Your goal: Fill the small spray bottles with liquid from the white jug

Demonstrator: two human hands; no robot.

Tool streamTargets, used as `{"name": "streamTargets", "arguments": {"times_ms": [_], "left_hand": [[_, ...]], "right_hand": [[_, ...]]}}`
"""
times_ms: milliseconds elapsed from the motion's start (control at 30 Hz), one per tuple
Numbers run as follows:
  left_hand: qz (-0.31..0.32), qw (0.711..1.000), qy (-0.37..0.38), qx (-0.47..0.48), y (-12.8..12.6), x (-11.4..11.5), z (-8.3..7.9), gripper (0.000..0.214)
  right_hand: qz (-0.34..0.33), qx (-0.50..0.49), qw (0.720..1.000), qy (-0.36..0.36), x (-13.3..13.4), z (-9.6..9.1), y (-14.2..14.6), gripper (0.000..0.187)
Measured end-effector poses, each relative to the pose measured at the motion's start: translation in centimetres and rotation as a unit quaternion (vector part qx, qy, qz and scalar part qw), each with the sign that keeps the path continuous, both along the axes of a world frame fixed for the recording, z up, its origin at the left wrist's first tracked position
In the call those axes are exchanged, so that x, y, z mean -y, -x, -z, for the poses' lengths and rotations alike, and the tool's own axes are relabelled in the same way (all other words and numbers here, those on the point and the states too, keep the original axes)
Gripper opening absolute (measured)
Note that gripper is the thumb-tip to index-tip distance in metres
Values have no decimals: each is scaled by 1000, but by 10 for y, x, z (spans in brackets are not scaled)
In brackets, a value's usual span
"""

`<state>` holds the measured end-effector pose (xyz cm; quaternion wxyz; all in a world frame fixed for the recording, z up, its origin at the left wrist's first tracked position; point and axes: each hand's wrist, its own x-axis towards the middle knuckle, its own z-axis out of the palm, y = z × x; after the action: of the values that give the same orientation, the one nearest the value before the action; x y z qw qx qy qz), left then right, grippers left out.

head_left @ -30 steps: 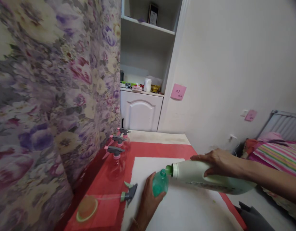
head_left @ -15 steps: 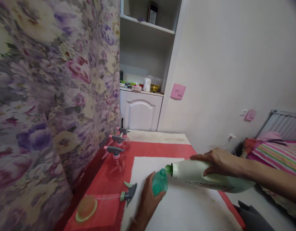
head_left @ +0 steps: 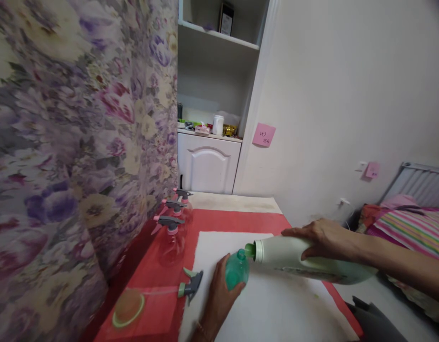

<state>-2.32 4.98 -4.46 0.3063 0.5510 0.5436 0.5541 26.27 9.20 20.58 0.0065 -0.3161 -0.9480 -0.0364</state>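
Observation:
My left hand [head_left: 221,292] is wrapped round a small translucent green spray bottle body [head_left: 237,268], with its neck pointing up. In my right hand [head_left: 324,240] is a large pale green jug [head_left: 283,252], tipped nearly level. The jug's green pouring spout [head_left: 250,250] meets the small bottle's mouth; whether liquid runs there is hard to see. A grey and green spray head [head_left: 191,286] with its thin tube lies left of my left hand. By the table's left edge lies a round green-rimmed cap [head_left: 128,309].
Three clear spray bottles with pink and grey heads, the nearest spray bottle [head_left: 172,244] in front, stand along the left side by a floral curtain [head_left: 80,142]. White paper [head_left: 269,308] covers part of the red table top [head_left: 237,219]. A bed [head_left: 415,223] stands at right.
Almost nothing differs. Both hands, the small bottle and the jug keep their places, and the spout stays at the bottle's mouth.

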Motion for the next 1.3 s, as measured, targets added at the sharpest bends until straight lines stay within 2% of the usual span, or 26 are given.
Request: {"name": "streamTargets", "arguments": {"times_ms": [267,767,1300], "left_hand": [[-3,1000,-7,5,0,-2,3,74],[-9,999,-19,27,0,-3,6,74],[-11,1000,-12,1,0,-3,4,74]], "right_hand": [[15,29,999,14,1,-2,2,61],[-10,15,1000,-6,3,-3,2,55],[-14,26,999,-14,3,-4,4,57]]}}
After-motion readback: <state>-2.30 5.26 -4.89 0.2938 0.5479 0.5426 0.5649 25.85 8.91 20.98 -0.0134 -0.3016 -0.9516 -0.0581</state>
